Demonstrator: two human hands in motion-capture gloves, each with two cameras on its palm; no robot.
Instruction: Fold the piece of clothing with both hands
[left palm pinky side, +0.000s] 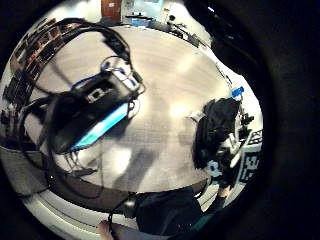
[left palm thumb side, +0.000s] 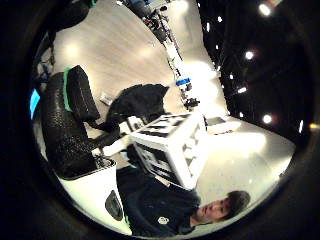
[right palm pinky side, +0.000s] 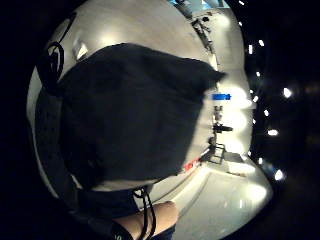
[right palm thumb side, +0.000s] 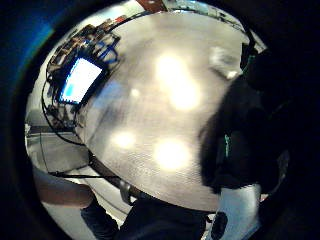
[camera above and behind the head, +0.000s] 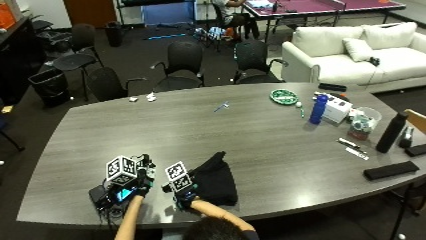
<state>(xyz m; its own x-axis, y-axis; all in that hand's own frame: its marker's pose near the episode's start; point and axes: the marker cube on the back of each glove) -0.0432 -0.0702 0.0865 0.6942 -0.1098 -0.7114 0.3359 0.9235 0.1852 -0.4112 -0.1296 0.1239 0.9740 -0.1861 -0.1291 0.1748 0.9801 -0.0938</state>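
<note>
So the black garment (camera above and behind the head: 215, 181) sits bunched on the grey table (camera above and behind the head: 219, 135) near the front edge, just right of both hands. The right hand (camera above and behind the head: 184, 196) is at its near-left corner, but I can't tell if the fingers are pinching it. The left hand (camera above and behind the head: 138, 189) hovers by a lit-up phone (camera above and behind the head: 120, 195); can't tell its fingers either.

A long grey wood-grain worktop (camera above and behind the head: 200, 130) carries a black folded garment (camera above and behind the head: 216, 181) near its front edge, a blue bottle (camera above and behind the head: 319, 109), a green round plate (camera above and behind the head: 284, 96), a tall black bottle (camera above and behind the head: 391, 132) and a flat black case (camera above and behind the head: 391, 170).
</note>
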